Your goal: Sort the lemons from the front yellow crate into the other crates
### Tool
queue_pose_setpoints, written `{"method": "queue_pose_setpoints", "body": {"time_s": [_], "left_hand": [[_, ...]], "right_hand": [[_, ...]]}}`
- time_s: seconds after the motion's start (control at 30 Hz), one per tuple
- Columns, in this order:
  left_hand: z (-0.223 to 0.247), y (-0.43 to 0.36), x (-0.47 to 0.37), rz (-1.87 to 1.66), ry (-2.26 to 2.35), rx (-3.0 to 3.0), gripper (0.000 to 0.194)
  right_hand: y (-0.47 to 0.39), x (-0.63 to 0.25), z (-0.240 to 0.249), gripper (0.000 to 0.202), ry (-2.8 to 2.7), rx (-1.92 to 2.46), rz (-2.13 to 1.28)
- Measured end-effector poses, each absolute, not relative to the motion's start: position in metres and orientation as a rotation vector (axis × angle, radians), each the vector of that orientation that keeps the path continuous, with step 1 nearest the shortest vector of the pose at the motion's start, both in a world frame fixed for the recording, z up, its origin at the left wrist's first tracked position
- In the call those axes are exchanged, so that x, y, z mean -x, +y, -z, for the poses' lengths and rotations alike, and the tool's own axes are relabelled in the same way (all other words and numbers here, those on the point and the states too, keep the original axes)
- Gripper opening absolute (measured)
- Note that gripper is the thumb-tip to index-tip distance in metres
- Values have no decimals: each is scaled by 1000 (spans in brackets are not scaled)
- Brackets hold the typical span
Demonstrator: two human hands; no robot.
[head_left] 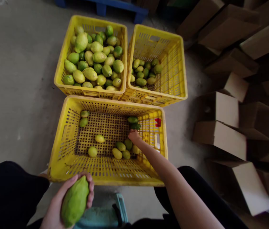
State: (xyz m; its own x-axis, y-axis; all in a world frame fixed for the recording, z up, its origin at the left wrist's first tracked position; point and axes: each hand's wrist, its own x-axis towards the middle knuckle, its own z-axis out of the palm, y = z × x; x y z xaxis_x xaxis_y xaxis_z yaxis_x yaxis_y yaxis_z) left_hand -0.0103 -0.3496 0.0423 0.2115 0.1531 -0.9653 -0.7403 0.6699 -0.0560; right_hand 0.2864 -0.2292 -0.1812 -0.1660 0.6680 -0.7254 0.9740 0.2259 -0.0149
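My left hand (89,187) is wrapped round a large green lemon (75,203), held up in front of the near yellow crate (108,182). Down inside that crate, at its right side, is my right hand (133,135) with the fingers curled. It is right beside a dark green lemon (135,126); whether anything sits in the fingers is hidden. Another green lemon (132,119) lies just beyond. Close below my right hand is a cluster with a yellow-green lemon (117,153). A yellow lemon (99,138) lies apart on the perforated floor.
Behind stand a yellow crate (58,68) heaped with green and yellow lemons and a deeper crate (184,76) with a low layer of them. Open cardboard boxes (229,140) crowd the right. A blue pallet (120,3) lies at the back, a teal stool (101,218) below.
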Motion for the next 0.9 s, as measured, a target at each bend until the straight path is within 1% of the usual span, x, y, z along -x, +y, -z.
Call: {"method": "queue_pose_setpoints", "body": {"time_s": [0.1, 0.17, 0.33, 0.4, 0.47, 0.57, 0.63, 0.7, 0.77, 0.9], "left_hand": [[-46, -340, 3, -682, 1321, 644, 16], [-51, -335, -1, -694, 1318, 624, 21], [-74, -341, -6, -644, 1164, 406, 30], [-85, -344, -8, -641, 1100, 256, 30], [-95, -342, -10, -647, 1033, 66, 31], [-105, -328, -9, -699, 950, -333, 42], [-110, -314, -8, -772, 942, -696, 48], [-112, -299, -9, -853, 955, -1064, 52], [-110, -290, -11, -923, 974, -1313, 55], [-97, -294, -18, -1063, 998, -1360, 60]], "right_hand": [[-234, -292, 164, 33, 1970, -1542, 715], [-238, -294, 146, 31, 2019, -1578, 745], [-254, -295, 72, 54, 2225, -1696, 843], [-266, -294, 35, 57, 2333, -1759, 839], [-281, -290, -2, 56, 2500, -1908, 868], [-304, -278, -51, 53, 2801, -2217, 1045], [-316, -267, -74, 50, 2933, -2383, 1128], [-325, -254, -89, 48, 3025, -2524, 1113], [-332, -242, -95, 45, 3127, -2604, 1011], [-343, -228, -91, 42, 3244, -2536, 748]]}}
